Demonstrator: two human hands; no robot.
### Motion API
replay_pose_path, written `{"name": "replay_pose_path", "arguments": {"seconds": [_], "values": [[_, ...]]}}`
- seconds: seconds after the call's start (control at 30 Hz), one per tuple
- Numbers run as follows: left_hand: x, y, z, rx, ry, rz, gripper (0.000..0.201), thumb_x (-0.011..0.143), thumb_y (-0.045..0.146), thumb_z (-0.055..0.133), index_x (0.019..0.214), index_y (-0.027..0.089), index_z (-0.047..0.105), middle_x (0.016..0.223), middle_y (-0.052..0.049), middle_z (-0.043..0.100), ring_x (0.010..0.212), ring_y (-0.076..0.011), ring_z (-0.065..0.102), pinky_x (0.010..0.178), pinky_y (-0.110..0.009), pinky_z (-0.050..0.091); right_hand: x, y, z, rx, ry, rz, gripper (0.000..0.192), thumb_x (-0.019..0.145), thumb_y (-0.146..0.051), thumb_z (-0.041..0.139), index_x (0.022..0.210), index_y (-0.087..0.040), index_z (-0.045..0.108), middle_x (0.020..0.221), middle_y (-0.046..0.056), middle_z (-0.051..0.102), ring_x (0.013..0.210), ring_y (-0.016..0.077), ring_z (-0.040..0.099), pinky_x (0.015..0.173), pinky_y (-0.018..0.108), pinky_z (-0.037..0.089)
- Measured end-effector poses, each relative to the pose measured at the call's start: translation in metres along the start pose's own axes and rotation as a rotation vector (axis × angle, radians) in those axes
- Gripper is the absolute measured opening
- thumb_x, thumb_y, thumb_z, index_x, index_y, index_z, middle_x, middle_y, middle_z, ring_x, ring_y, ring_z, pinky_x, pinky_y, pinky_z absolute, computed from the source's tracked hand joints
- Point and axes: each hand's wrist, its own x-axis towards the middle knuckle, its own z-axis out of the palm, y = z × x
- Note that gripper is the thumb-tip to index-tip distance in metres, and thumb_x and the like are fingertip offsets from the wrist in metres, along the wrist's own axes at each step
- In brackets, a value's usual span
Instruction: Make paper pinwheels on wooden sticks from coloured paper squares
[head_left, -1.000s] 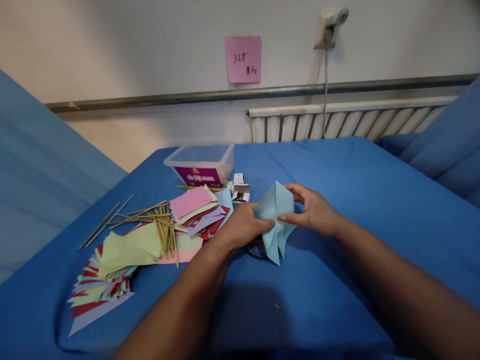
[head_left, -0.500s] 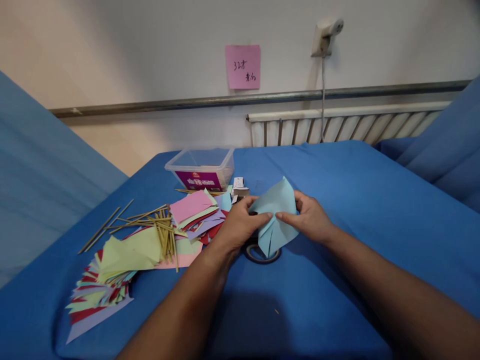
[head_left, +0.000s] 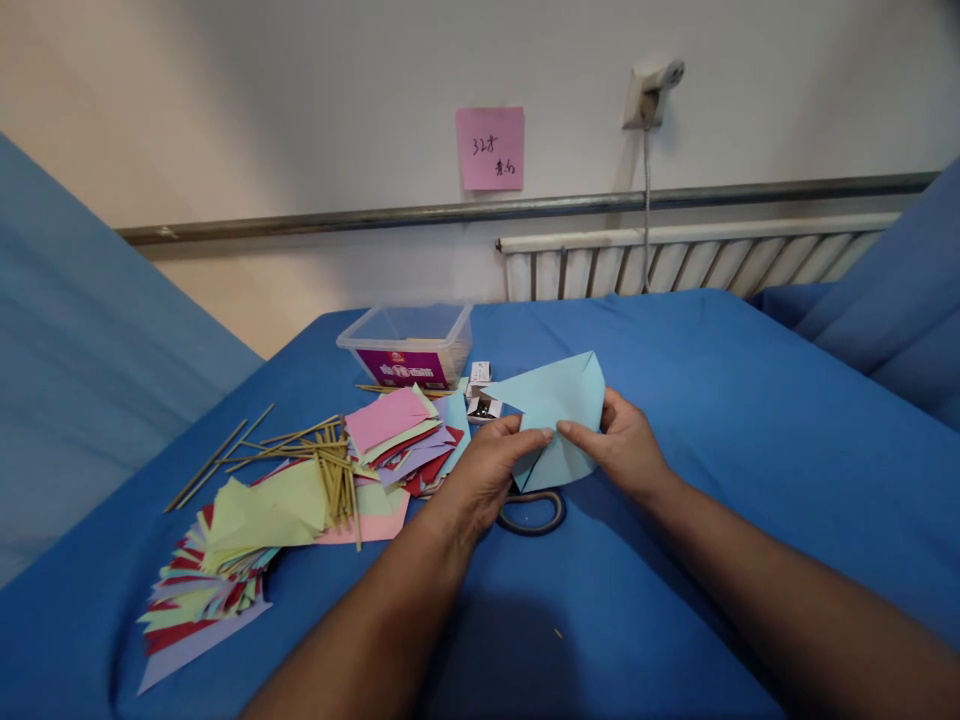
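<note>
While left hand (head_left: 489,465) and right hand (head_left: 630,442) pinch blue paper (head_left: 562,397), apparent scissors (head_left: 529,530) at six o'clock, we should press folds evenly.

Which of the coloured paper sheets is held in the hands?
The folded light-blue paper sheet, gripped by the left hand and right hand; the other paper sheets lie piled on the blue tablecloth.

bare forearms (head_left: 375,610), bare wrists (head_left: 666,492), bare fingers (head_left: 581,438)
</note>
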Motion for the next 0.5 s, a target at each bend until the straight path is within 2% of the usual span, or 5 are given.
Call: {"name": "replay_pose_path", "arguments": {"seconds": [0.1, 0.23, 0.37, 0.5], "values": [[0.0023, -0.0037, -0.0015, 0.021, 0.015, -0.004, 0.027, 0.063, 0.02, 0.075, 0.087, 0.013, 0.067, 0.072, -0.004, 0.067, 0.059, -0.0139, 0.06, 0.058, -0.025, 0.047, -0.0007, -0.0002, 0.0015, -0.009, -0.004, 0.007, 0.041, 0.065, -0.033, 0.074, 0.1, -0.019, 0.057, 0.093, 0.007, 0.071, 0.083, 0.0241, 0.068, 0.073, 0.038, 0.054], [0.0031, -0.0061, -0.0029, 0.031, 0.03, 0.007, 0.026, 0.064, 0.025, 0.076, 0.085, 0.013, 0.066, 0.071, -0.004, 0.067, 0.057, -0.0136, 0.06, 0.055, -0.025, 0.047, -0.0012, 0.0007, 0.0019, -0.056, 0.0, -0.003, 0.04, 0.066, -0.032, 0.073, 0.1, -0.019, 0.057, 0.093, 0.007, 0.071, 0.082, 0.024, 0.067, 0.073, 0.037, 0.054], [0.0044, -0.0084, -0.0032, 0.029, 0.058, 0.018, 0.029, 0.065, 0.029, 0.077, 0.086, 0.013, 0.066, 0.075, -0.005, 0.068, 0.06, -0.0148, 0.062, 0.057, -0.026, 0.048, -0.0021, 0.0003, 0.0025, -0.072, -0.014, -0.025, 0.04, 0.066, -0.031, 0.073, 0.101, -0.018, 0.057, 0.096, 0.008, 0.071, 0.083, 0.0235, 0.067, 0.075, 0.038, 0.054], [0.0058, -0.0099, -0.0042, 0.023, 0.041, 0.003, 0.034, 0.063, 0.028, 0.078, 0.091, 0.012, 0.067, 0.076, -0.007, 0.069, 0.061, -0.0163, 0.063, 0.058, -0.028, 0.05, -0.0017, 0.0013, 0.0027, -0.012, -0.02, 0.019, 0.042, 0.066, -0.031, 0.073, 0.102, -0.018, 0.057, 0.095, 0.007, 0.071, 0.084, 0.0239, 0.067, 0.075, 0.038, 0.054]]}}
